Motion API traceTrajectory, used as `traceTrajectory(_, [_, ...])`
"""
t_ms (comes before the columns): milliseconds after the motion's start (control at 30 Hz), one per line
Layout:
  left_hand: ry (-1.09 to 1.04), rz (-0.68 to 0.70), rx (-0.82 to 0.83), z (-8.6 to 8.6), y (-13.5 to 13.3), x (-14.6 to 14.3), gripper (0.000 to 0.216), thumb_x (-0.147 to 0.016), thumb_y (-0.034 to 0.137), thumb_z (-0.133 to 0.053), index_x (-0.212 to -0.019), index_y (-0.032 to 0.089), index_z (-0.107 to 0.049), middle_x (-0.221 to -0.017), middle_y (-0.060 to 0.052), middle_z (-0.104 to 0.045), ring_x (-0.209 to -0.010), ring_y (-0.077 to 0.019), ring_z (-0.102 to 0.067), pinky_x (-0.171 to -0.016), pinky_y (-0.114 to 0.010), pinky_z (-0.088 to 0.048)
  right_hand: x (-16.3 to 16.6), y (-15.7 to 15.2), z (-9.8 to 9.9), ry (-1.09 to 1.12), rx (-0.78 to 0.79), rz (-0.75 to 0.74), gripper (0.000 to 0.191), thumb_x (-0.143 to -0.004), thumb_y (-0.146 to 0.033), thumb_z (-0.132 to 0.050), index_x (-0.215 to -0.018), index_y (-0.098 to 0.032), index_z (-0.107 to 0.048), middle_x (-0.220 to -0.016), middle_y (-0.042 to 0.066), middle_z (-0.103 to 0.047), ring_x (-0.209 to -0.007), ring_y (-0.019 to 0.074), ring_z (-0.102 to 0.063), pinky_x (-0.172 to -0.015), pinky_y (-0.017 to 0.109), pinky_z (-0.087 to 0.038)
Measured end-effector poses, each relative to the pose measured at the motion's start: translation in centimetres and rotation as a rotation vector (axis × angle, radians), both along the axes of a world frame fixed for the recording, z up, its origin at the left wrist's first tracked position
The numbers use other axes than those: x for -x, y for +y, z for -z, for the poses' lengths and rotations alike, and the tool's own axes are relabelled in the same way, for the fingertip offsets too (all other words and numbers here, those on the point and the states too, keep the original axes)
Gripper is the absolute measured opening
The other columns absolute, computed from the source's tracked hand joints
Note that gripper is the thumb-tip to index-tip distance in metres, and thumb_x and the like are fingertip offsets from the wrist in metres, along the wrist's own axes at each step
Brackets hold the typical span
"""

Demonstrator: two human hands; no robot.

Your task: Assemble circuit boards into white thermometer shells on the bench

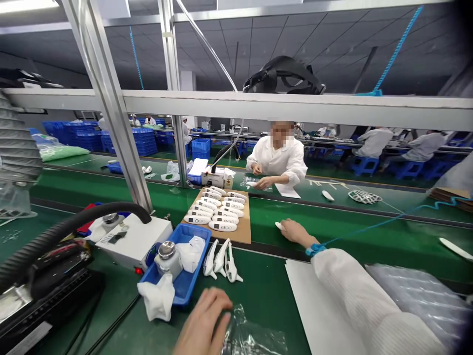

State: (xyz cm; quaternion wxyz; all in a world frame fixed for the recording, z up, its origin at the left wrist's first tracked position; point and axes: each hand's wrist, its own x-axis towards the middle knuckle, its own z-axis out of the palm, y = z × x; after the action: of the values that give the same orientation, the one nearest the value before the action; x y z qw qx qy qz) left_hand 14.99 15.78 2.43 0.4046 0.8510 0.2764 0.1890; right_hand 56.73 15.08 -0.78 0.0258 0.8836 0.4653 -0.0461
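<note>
My right hand [293, 231] reaches out over the green conveyor belt [332, 231], its fingers closed on a small white part [278, 226] at the fingertips. A blue wrist strap [315, 249] with a blue cord sits at the cuff of my white sleeve. At the bottom edge, my left hand [203, 325] curls its fingers onto a crumpled clear plastic bag [254, 337] on the green mat. Just beyond the left hand lie three white shell pieces [221, 259]. A cardboard sheet [242, 230] holding rows of white oval devices [219, 209] rests on the belt.
A blue tray [186, 291] holds a metal-capped bottle [167, 256] and white cloths. A white box unit [135, 239] with a black hose [55, 236] stands at the left. A white sheet [314, 305] and clear bags [417, 296] lie at the right. A co-worker [277, 160] handles parts across the belt.
</note>
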Motion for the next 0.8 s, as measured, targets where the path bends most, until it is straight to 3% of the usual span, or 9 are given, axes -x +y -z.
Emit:
traceTrajectory(100, [0.287, 0.106, -0.510, -0.2, 3.2, -3.3, 0.046, -0.082, -0.001, -0.030, -0.110, 0.021, -0.060, -0.119, -0.010, -0.060, -0.112, -0.0249, -0.052, -0.093, -0.040, -0.043, 3.9, -1.9, -1.4, 0.032, -0.039, -0.228, 0.035, -0.085, -0.011, -0.054, -0.120, -0.009, -0.056, -0.121, 0.017, -0.056, -0.111, 0.0264, -0.054, -0.095, 0.040, -0.040])
traceTrajectory(200, [0.323, 0.239, -0.623, 0.0, 6.0, -7.3, 0.045, -0.075, -0.003, -0.049, -0.111, 0.021, -0.060, -0.137, -0.011, -0.050, -0.130, -0.0296, -0.037, -0.106, -0.049, -0.030, 8.5, -4.7, -2.4, 0.077, -0.065, -0.453, 0.046, -0.079, -0.007, -0.054, -0.122, -0.021, -0.057, -0.123, 0.008, -0.057, -0.113, 0.0227, -0.053, -0.095, 0.033, -0.039])
traceTrajectory(300, [0.387, 0.355, -0.642, 0.6, 7.8, -10.6, 0.020, -0.072, 0.001, -0.062, -0.085, 0.015, -0.067, -0.120, -0.013, -0.061, -0.124, -0.0305, -0.044, -0.106, -0.052, -0.028, 12.3, -7.9, -2.4, 0.148, -0.084, -0.656, 0.046, -0.078, -0.006, -0.051, -0.118, -0.027, -0.059, -0.119, 0.004, -0.060, -0.107, 0.0217, -0.055, -0.092, 0.034, -0.040])
traceTrajectory(367, [0.414, 0.412, -0.614, 0.9, 8.6, -12.0, 0.003, -0.078, 0.012, -0.064, -0.080, 0.014, -0.066, -0.105, -0.008, -0.066, -0.116, -0.0260, -0.051, -0.103, -0.051, -0.033, 13.6, -9.9, -2.2, 0.203, -0.100, -0.727, 0.044, -0.081, -0.007, -0.048, -0.119, -0.026, -0.059, -0.120, 0.007, -0.060, -0.107, 0.0237, -0.056, -0.090, 0.037, -0.042])
traceTrajectory(467, [0.380, 0.432, -0.519, 0.8, 9.0, -12.7, 0.014, -0.085, 0.028, -0.061, -0.085, 0.014, -0.064, -0.102, -0.004, -0.066, -0.110, -0.0217, -0.055, -0.102, -0.050, -0.037, 14.3, -12.4, -2.5, 0.224, -0.136, -0.670, 0.045, -0.082, -0.013, -0.052, -0.126, -0.025, -0.055, -0.131, 0.011, -0.054, -0.115, 0.0297, -0.052, -0.094, 0.043, -0.041])
traceTrajectory(567, [0.263, 0.385, -0.350, 0.2, 7.9, -12.0, 0.020, -0.086, 0.033, -0.059, -0.091, 0.015, -0.063, -0.103, -0.005, -0.065, -0.106, -0.0209, -0.058, -0.099, -0.048, -0.041, 14.8, -14.3, -3.5, 0.244, -0.268, -0.545, 0.039, -0.087, -0.019, -0.050, -0.125, -0.024, -0.056, -0.132, 0.012, -0.052, -0.119, 0.0317, -0.048, -0.097, 0.047, -0.039])
traceTrajectory(667, [0.098, 0.292, -0.114, -0.4, 4.9, -10.8, 0.023, -0.088, 0.035, -0.052, -0.097, 0.015, -0.059, -0.102, -0.007, -0.065, -0.101, -0.0211, -0.060, -0.092, -0.044, -0.045, 16.2, -15.7, -5.1, 0.354, -0.504, -0.458, 0.028, -0.093, -0.024, -0.044, -0.116, -0.022, -0.059, -0.122, 0.012, -0.055, -0.110, 0.0268, -0.053, -0.094, 0.042, -0.043])
traceTrajectory(800, [-0.083, 0.229, 0.256, -1.2, -1.3, -8.5, 0.022, -0.086, 0.033, -0.043, -0.097, 0.014, -0.049, -0.094, -0.011, -0.067, -0.087, -0.0206, -0.066, -0.079, -0.035, -0.050, 19.3, -16.5, -7.0, 0.563, -0.818, -0.398, 0.020, -0.094, -0.028, -0.044, -0.107, -0.022, -0.058, -0.103, 0.008, -0.056, -0.087, 0.0187, -0.057, -0.078, 0.032, -0.047])
